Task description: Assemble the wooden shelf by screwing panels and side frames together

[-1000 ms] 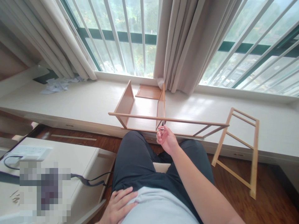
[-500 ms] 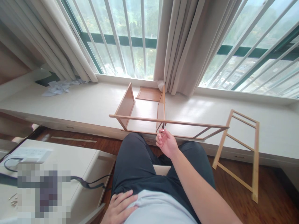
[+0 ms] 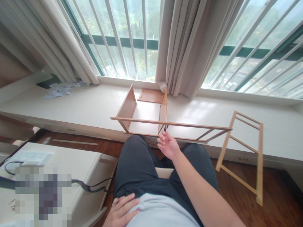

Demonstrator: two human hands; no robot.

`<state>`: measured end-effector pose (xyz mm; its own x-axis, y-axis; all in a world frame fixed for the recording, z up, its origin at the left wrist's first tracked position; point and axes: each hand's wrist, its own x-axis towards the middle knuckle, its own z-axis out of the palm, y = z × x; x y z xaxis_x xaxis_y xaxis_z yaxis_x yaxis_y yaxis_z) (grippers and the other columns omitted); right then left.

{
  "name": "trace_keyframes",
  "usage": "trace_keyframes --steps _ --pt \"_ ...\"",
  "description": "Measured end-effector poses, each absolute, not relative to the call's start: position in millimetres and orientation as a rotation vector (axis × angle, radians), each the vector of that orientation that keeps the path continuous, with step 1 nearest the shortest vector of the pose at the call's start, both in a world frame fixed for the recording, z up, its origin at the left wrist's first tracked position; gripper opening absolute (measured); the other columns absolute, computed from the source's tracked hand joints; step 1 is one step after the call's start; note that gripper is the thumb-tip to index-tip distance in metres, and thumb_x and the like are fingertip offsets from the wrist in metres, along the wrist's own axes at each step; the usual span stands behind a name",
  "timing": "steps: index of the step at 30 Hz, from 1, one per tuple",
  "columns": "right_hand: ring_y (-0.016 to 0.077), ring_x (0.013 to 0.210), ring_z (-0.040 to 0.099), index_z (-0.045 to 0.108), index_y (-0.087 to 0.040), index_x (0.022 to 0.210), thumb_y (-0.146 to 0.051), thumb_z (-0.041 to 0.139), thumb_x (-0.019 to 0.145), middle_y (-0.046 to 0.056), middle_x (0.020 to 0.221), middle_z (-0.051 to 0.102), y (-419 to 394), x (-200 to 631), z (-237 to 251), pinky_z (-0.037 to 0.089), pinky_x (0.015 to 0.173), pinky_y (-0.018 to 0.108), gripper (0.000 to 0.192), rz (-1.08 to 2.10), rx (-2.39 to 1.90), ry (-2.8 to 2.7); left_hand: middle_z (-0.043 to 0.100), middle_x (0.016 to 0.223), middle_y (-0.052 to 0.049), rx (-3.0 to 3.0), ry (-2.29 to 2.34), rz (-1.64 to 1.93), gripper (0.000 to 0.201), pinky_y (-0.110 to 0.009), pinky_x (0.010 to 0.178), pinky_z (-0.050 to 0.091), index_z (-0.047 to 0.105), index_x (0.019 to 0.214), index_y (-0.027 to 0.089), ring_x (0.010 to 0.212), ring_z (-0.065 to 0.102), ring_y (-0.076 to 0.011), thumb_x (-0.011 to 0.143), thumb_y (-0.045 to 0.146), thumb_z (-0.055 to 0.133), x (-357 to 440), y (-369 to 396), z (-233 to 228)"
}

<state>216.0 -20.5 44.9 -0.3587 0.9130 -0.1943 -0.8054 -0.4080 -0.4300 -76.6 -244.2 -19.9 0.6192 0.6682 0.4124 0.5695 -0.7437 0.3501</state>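
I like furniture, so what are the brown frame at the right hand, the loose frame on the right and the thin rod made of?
Brown frame: likely wood or bamboo, satin finish, from its warm colour. Loose frame: probably likewise, matte-looking, from its tan bars. Thin rod: perhaps polished metal, from its bright glint.

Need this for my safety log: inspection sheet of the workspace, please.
Surface: white ledge below barred windows
Job's things: wooden frame on the ledge; slatted frame to its right
Clutter: papers at the ledge's left; small pieces on the table
Hands: right hand, fingers pinched on a slim rod by the wooden frame; left hand against the shirt
Cables: black cable by a power strip; dark strap across the table
Surroundings: curtains, brown floor
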Motion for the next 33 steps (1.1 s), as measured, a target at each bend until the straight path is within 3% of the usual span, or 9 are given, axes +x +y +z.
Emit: trace_keyframes --steps 13,21,33 --pt "0.0094 0.048 0.036 0.049 -0.023 0.081 -0.044 0.067 0.085 -0.006 0.062 0.046 -18 217 46 0.029 0.041 0.019 0.028 1.851 -0.664 -0.419 0.07 0.124 0.0 2.656 1.036 0.783 0.043 -0.034 0.114 0.03 0.066 0.122 0.035 0.13 0.054 -0.0183 0.103 0.043 0.029 -77 -245 -19" --pt "0.0072 0.041 0.039 0.047 -0.021 0.076 -0.052 0.072 0.079 -0.006 0.057 0.055 -15 219 47 0.03 0.037 0.018 0.04 1.611 -0.89 -0.627 0.068 0.126 0.001 2.691 1.014 0.749 0.043 -0.032 0.113 0.028 0.066 0.123 0.034 0.131 0.052 -0.0175 0.103 0.043 0.029 -77 -242 -15" --pt "0.0078 0.042 0.041 0.048 -0.021 0.074 -0.058 0.067 0.081 -0.006 0.051 0.052 -12 227 34 0.03 0.038 0.018 0.041 1.184 -1.235 -0.958 0.07 0.124 0.001 2.701 1.014 0.77 0.043 -0.029 0.111 0.03 0.067 0.119 0.033 0.129 0.054 -0.0164 0.104 0.045 0.029 -76 -241 -14"
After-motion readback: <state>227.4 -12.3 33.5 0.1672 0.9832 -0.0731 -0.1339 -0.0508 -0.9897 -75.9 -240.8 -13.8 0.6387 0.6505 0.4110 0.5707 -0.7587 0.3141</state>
